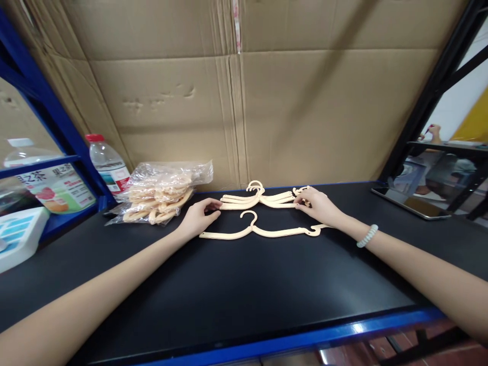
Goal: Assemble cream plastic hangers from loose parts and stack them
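Observation:
Several cream-coloured clothes hangers (240, 202) lie stacked on the black tabletop, with their hooks bunched together at the middle. My left hand (199, 218) holds the left ends of this stack between thumb and fingers. At the opposite ends, my right hand (319, 206) has its fingers closed around the arms and partly hides them. Nearer to me lies a single cream hanger (276, 233), flat, its hook pointing away. Its right end passes near my right wrist, which wears a pale beaded bracelet (367, 236).
A clear plastic bag (163, 193) of cream hangers sits at the back left, beside a red-capped bottle (109, 165). A white tray (23, 236) stands far left. On the right lies a dark tablet-like device (409, 204). Cardboard (328, 112) walls the back; another person's hand (433, 131) shows far right.

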